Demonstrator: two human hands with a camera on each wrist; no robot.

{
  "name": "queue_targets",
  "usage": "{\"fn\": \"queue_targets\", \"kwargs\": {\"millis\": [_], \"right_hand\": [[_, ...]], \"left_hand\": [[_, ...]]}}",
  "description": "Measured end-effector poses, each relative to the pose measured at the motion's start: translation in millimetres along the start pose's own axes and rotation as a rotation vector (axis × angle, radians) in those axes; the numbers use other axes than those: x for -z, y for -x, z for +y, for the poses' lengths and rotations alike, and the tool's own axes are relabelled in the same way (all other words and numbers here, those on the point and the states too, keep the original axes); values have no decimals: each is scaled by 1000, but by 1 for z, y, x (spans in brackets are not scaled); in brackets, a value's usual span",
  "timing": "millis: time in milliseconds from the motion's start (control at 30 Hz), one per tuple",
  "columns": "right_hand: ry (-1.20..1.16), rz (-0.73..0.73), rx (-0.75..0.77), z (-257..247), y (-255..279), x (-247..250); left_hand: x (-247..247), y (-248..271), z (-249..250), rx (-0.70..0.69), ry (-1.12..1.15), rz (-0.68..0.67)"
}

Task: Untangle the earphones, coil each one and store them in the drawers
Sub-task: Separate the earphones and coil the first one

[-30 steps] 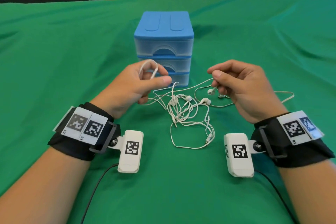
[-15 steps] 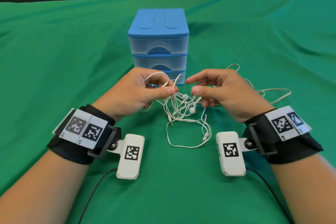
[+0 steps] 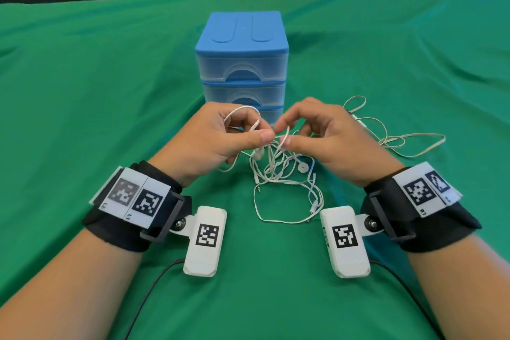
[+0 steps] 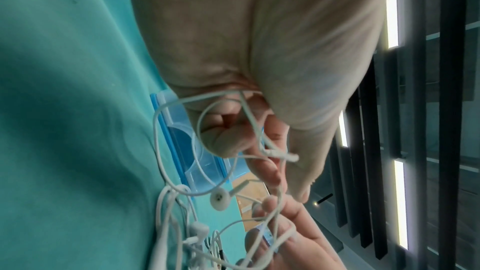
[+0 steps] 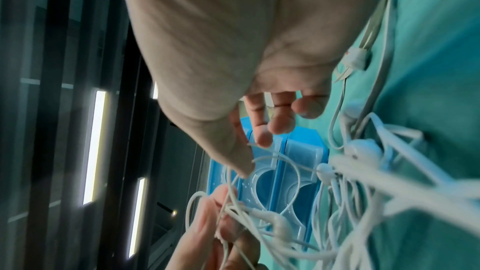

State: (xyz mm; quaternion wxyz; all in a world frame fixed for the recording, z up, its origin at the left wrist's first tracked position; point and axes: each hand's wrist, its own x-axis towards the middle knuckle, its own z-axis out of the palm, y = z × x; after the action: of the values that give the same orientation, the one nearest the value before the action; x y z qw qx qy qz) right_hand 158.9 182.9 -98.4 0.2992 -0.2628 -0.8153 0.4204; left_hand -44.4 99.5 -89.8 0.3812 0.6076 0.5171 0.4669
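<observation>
White earphones lie in a tangle (image 3: 281, 174) on the green cloth in front of a blue three-drawer unit (image 3: 242, 63), whose drawers are closed. My left hand (image 3: 262, 132) pinches a loop of cable between thumb and fingers; the left wrist view shows the cable wound round its curled fingers (image 4: 226, 141), with an earbud (image 4: 219, 200) dangling below. My right hand (image 3: 283, 134) is right beside it, thumb (image 5: 233, 151) and forefinger pinching a strand that rises from the tangle. Both hands hover just above the pile.
One long cable (image 3: 400, 141) trails in loops to the right of my right hand. A jack plug (image 3: 258, 188) lies at the pile's near edge. Green cloth (image 3: 110, 91) covers the whole table. Black leads run from the wrist cameras towards me.
My right hand let go of the earbud it held, came left to meet the left hand and now pinches a strand. The left hand kept its loop. The long cable dropped to the right.
</observation>
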Motion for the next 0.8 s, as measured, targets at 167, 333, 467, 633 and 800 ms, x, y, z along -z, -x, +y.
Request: {"fn": "queue_targets", "kwargs": {"millis": [167, 333, 467, 633, 800], "right_hand": [[-113, 204, 17, 2, 1, 6], [-128, 189, 47, 0, 2, 2], [-194, 43, 3, 1, 0, -1], [-121, 38, 0, -5, 0, -5], [-84, 333, 51, -1, -2, 4]], "left_hand": [[5, -2, -3, -22, 43, 135], [5, -5, -4, -90, 38, 236], [0, -5, -2, -123, 27, 195], [-2, -4, 1, -107, -25, 197], [-1, -4, 0, -36, -34, 170]]}}
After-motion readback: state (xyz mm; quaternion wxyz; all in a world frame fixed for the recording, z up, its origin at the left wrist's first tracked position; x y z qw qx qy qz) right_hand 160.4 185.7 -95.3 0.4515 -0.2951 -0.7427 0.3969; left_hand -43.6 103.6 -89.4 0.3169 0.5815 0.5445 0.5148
